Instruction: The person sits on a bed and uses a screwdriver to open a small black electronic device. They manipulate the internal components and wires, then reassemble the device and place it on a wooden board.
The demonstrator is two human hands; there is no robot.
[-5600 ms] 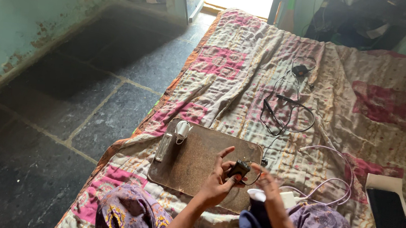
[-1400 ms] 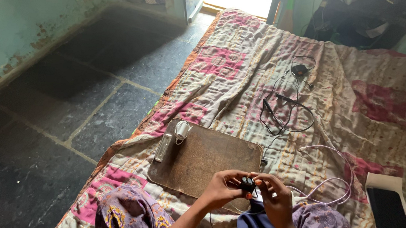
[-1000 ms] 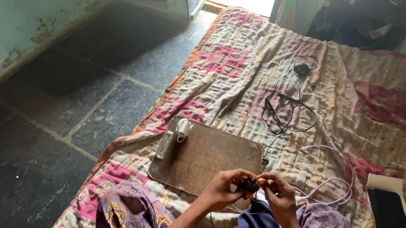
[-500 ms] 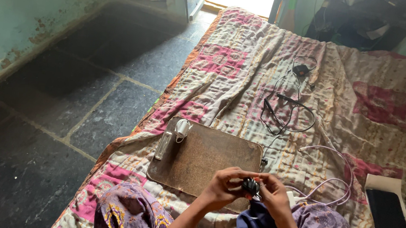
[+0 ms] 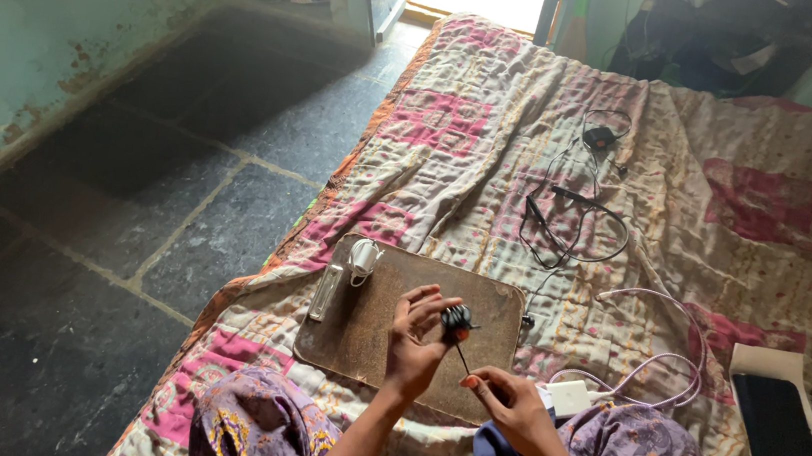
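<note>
Centrally: small black plug-like part [image 5: 457, 317], likely light, rigid, best pinched by its body; left hand [image 5: 414, 345] fingers clamp it above brown board [image 5: 385, 331]. Right hand [image 5: 511, 410] fingers pinch thin probe [image 5: 462, 357]. Quilted bed [image 5: 455, 143] beneath; black cables [image 5: 574, 210] beyond.

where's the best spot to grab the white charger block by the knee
Take the white charger block across its short flat sides, coming from above. It lies flat on the quilt, its pale cable leaving rightwards, so the left end is free.

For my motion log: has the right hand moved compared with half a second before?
Yes. The right hand has drawn back from the small black part, toward the person, off the brown board.
</note>
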